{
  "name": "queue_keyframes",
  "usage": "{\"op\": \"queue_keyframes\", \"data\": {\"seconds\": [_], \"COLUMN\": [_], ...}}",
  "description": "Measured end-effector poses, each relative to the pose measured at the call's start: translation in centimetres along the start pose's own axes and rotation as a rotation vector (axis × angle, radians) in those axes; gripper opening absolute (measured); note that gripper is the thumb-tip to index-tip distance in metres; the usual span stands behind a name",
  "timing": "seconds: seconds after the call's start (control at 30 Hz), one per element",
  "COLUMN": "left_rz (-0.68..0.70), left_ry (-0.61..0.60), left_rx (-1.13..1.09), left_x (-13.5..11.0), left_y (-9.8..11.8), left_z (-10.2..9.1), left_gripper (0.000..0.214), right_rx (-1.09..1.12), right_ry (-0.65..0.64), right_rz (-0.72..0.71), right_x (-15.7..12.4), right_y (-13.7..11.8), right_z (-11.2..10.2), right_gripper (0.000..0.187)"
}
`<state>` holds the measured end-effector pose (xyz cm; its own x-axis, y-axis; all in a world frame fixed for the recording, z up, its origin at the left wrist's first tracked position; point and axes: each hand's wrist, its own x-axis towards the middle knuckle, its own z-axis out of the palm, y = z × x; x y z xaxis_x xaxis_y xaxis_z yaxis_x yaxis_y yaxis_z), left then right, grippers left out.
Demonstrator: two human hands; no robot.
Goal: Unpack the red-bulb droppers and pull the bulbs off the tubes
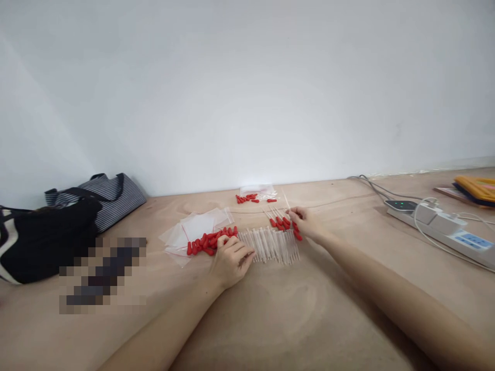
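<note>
On the wooden tabletop lies a row of clear glass tubes side by side. A heap of small red rubber caps rests on clear plastic bags to their left. My left hand is curled at the left end of the tube row, fingers closed beside the red caps. My right hand pinches a thin clear tube above several red-capped tubes behind the row.
More red caps and a small bag lie near the wall. Striped and black bags sit at the left. At the right lie a white power strip with cables and an orange-yellow item.
</note>
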<state>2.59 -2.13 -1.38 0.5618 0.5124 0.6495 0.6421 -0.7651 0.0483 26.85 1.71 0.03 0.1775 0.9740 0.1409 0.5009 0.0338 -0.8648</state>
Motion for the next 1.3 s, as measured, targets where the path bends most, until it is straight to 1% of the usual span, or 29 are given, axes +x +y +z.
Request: {"op": "queue_keyframes", "data": {"seconds": [0.03,0.1,0.17,0.23,0.37,0.47,0.53,0.57,0.6,0.67,0.7,0.73,0.77,0.83,0.87,0.93,1.0,1.1,1.2,1.3], "left_rz": [-0.028,-0.098,-0.149,-0.17,-0.186,-0.195,-0.187,-0.181,-0.174,-0.157,-0.143,-0.124,-0.104,-0.07,-0.056,-0.032,-0.007,0.011,0.031,0.088], "left_ry": [0.009,0.034,0.052,0.057,0.093,0.135,0.15,0.156,0.163,0.183,0.19,0.194,0.195,0.191,0.187,0.173,0.149,0.134,0.148,0.164], "left_rx": [0.0,0.005,0.011,0.004,-0.026,-0.006,0.016,0.033,0.056,0.112,0.139,0.163,0.181,0.2,0.203,0.194,0.173,0.155,0.17,0.225], "left_x": [0.0,0.1,0.2,0.2,0.5,0.7,0.8,0.7,0.7,0.7,0.7,0.7,0.7,0.6,0.6,0.5,0.4,0.3,0.5,0.8], "left_y": [0.1,0.2,0.5,0.9,2.1,2.8,2.7,2.4,2.1,1.4,1.1,0.8,0.6,0.5,0.6,0.8,1.0,1.1,1.1,1.0], "left_z": [0.0,0.0,0.0,0.0,-0.1,-0.1,-0.1,-0.2,-0.2,-0.4,-0.5,-0.5,-0.5,-0.4,-0.3,-0.1,0.0,0.1,0.0,-0.5], "left_gripper": [0.015,0.014,0.019,0.025,0.03,0.021,0.019,0.019,0.018,0.016,0.015,0.015,0.014,0.013,0.013,0.012,0.013,0.014,0.014,0.019], "right_rx": [0.045,0.139,0.393,0.519,0.573,0.573,0.45,0.337,0.205,-0.062,-0.177,-0.279,-0.369,-0.518,-0.568,-0.616,-0.621,-0.639,-0.694,-0.717], "right_ry": [-0.02,-0.061,-0.118,-0.148,-0.142,-0.143,-0.126,-0.075,0.012,0.253,0.361,0.428,0.442,0.361,0.306,0.243,0.25,0.268,0.267,0.255], "right_rz": [-0.034,-0.098,-0.215,-0.28,-0.309,-0.295,-0.31,-0.331,-0.359,-0.446,-0.51,-0.592,-0.693,-0.909,-1.001,-1.107,-1.114,-1.051,-1.019,-1.068], "right_x": [-0.9,-2.6,-4.0,-5.0,-6.1,-6.7,-7.0,-7.0,-7.0,-6.9,-6.9,-6.8,-6.8,-6.8,-6.9,-7.0,-7.0,-7.1,-7.3,-7.3], "right_y": [-0.4,-1.0,-1.4,-1.7,-2.1,-2.2,-2.2,-2.1,-2.0,-1.8,-1.6,-1.4,-1.2,-0.8,-0.7,-0.5,-0.4,-0.4,-0.4,-0.5], "right_z": [0.6,1.9,3.1,4.3,6.4,7.2,6.9,6.4,5.9,4.5,3.9,3.4,3.1,2.9,3.1,3.8,4.5,5.0,4.9,4.5], "right_gripper": [0.019,0.021,0.025,0.03,0.043,0.046,0.049,0.051,0.054,0.058,0.056,0.05,0.041,0.023,0.019,0.023,0.026,0.024,0.027,0.029]}}
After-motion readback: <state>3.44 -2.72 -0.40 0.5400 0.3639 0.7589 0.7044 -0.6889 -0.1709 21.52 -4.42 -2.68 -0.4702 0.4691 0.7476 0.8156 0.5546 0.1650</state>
